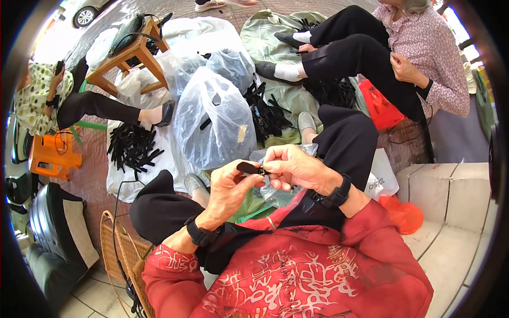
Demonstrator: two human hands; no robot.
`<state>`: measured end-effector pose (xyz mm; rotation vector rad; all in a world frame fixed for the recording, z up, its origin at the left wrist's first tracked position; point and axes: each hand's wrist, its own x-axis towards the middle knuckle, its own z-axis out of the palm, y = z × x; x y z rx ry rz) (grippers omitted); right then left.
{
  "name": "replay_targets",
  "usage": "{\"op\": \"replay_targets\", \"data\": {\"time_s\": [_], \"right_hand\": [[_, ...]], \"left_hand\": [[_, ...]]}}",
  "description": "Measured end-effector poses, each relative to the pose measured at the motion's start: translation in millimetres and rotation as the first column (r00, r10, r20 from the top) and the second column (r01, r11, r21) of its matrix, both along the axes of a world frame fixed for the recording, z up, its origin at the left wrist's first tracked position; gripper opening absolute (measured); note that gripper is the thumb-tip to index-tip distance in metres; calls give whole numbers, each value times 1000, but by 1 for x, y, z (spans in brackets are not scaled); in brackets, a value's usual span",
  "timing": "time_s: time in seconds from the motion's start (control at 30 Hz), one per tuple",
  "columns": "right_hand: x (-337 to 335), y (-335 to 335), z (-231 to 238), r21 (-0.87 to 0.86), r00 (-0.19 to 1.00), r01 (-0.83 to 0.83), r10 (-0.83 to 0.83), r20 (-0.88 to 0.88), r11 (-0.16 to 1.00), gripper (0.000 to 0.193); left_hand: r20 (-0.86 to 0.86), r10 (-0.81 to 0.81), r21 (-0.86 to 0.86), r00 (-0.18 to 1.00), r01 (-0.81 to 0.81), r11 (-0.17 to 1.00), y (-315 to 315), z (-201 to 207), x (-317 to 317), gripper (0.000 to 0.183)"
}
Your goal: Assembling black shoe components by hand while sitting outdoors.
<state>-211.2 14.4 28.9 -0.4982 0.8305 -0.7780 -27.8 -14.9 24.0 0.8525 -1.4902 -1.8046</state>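
Observation:
Above my lap, both hands meet around a short black strap (247, 168). My left hand (229, 186) pinches it between thumb and fingers, its rounded end showing past the fingertips. My right hand (297, 168) closes its thumb and forefinger on the strap's other end, where a small shiny fitting shows. How the fitting joins the strap is too small to make out. Under my right hand, a clear plastic bag (281, 195) with dark contents lies on my lap. Piles of similar black strips lie ahead, one on the left (132, 147) and one in the middle (264, 114).
A large translucent bag (214, 124) stands just ahead. People sit at left (45, 100) and right (424, 63). A wooden stool (139, 50), an orange stool (53, 155) and a wicker basket (114, 246) are on the left. Tiled steps (450, 196) and a red bag (379, 106) are right.

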Motion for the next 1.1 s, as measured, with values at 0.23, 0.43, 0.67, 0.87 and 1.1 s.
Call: {"op": "replay_targets", "data": {"time_s": [0.23,0.43,0.67,0.87,1.1], "right_hand": [[2,2,-13,-159,999,38,-33,33,986,15],[8,6,-7,-197,996,84,-81,24,977,16],[17,8,-3,-272,983,152,-173,-55,950,17],[12,5,0,-357,978,142,-185,-91,923,15],[6,5,-4,-426,977,104,-172,-126,899,13]], "left_hand": [[-50,1,103,999,4,995,2,0,2,13],[-80,-3,124,997,13,992,0,4,1,10],[-97,9,146,995,5,989,-4,5,1,8],[-180,20,272,984,30,962,-7,8,2,9],[-175,19,264,984,28,964,-9,8,5,13]]}}
